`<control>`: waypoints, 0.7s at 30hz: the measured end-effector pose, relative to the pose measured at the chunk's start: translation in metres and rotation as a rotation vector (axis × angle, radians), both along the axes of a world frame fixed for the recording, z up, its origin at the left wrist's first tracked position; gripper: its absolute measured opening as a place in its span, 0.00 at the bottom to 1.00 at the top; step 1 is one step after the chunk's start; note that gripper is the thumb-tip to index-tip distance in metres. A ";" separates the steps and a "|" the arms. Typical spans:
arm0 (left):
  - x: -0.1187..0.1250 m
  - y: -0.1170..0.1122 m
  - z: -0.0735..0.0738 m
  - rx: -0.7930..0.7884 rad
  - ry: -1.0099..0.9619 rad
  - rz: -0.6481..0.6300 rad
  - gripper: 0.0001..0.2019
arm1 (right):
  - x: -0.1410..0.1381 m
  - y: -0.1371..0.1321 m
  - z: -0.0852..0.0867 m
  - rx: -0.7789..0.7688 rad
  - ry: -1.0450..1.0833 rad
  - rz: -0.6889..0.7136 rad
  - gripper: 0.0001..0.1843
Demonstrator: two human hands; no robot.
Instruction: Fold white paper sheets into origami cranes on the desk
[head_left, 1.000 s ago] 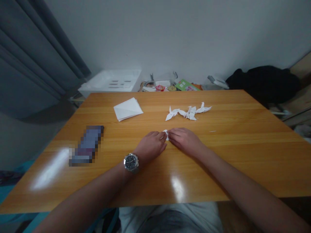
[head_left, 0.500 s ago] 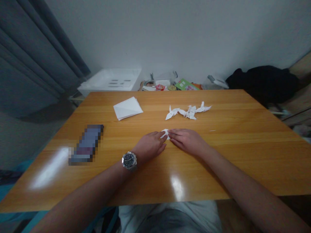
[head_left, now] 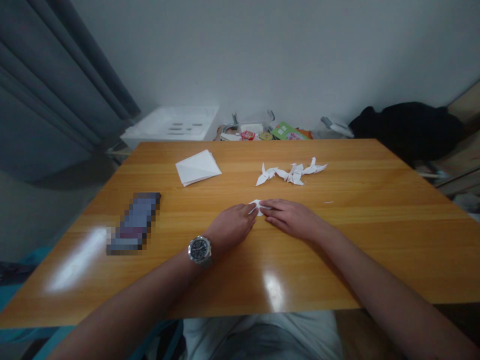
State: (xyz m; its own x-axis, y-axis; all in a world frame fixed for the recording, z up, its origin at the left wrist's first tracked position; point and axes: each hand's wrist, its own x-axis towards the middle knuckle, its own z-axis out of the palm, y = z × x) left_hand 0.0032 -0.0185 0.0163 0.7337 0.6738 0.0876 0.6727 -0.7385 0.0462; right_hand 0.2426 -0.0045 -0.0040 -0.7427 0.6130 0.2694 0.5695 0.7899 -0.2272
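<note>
Centre of the frame: a small white paper (head_left: 258, 206) lies almost wholly hidden under the fingertips of the left hand (head_left: 230, 227) and the right hand (head_left: 294, 219). Its shape cannot be told, nor whether the fingers pinch it or only press on it. Left of centre, a flat object (head_left: 134, 223) on the table (head_left: 375, 240) is blurred into pixel blocks. Both forearms run out at the bottom edge, and the table's near corners are cut off at left and right. Beyond its far edge, upper centre, the clutter (head_left: 262, 134) is too small to identify, as is a white fleck (head_left: 328, 202) right of the hands.
</note>
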 end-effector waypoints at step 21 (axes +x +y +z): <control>-0.020 0.016 -0.003 -0.028 0.012 -0.110 0.19 | 0.010 0.005 0.001 -0.124 0.063 0.039 0.21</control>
State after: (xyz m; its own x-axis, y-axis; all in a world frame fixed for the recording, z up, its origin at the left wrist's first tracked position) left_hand -0.0170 -0.0026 0.0136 0.8043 0.5910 0.0610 0.5881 -0.8065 0.0605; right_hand 0.2527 0.0009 -0.0030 -0.7506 0.6155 0.2403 0.5206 0.7749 -0.3586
